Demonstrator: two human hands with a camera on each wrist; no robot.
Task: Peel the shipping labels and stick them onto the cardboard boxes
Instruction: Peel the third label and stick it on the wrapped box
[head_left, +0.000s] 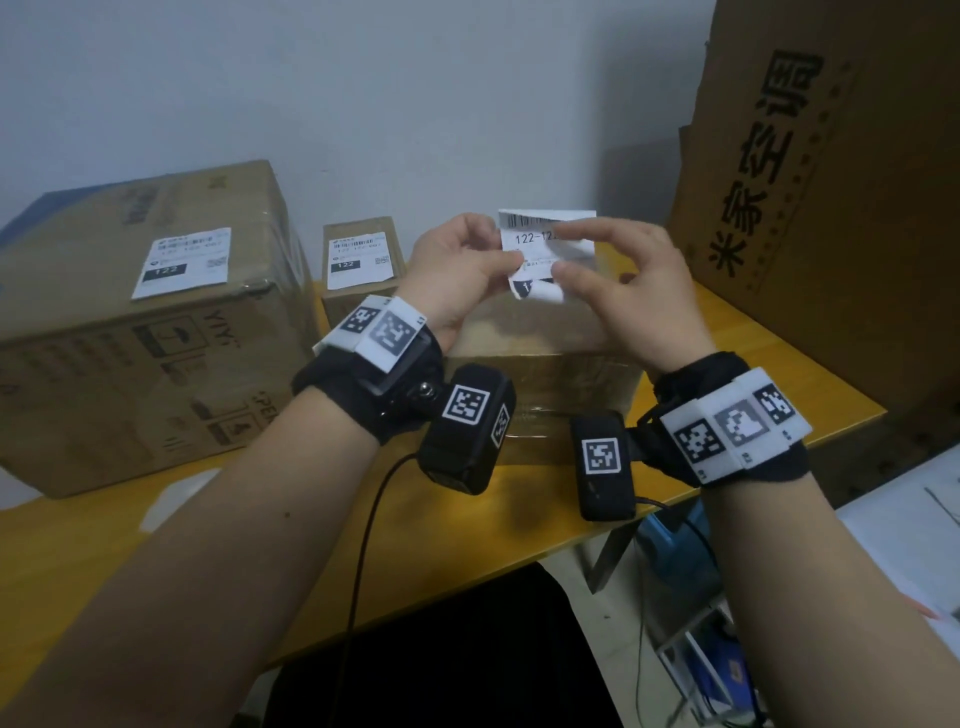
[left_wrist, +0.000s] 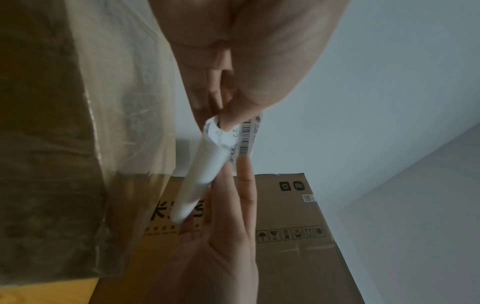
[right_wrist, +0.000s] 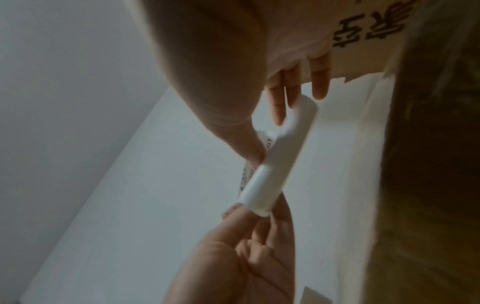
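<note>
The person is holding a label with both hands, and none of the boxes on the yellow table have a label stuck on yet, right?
Not quite. Both the left hand and the right hand do hold the label, but the head view shows two boxes already labelled: the big box on the left and the small box beside it. The box in front, under the hands, shows no label.

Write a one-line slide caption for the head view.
Both hands, left hand and right hand, peel a shipping label above an unlabelled box; two labelled boxes sit left.
</note>
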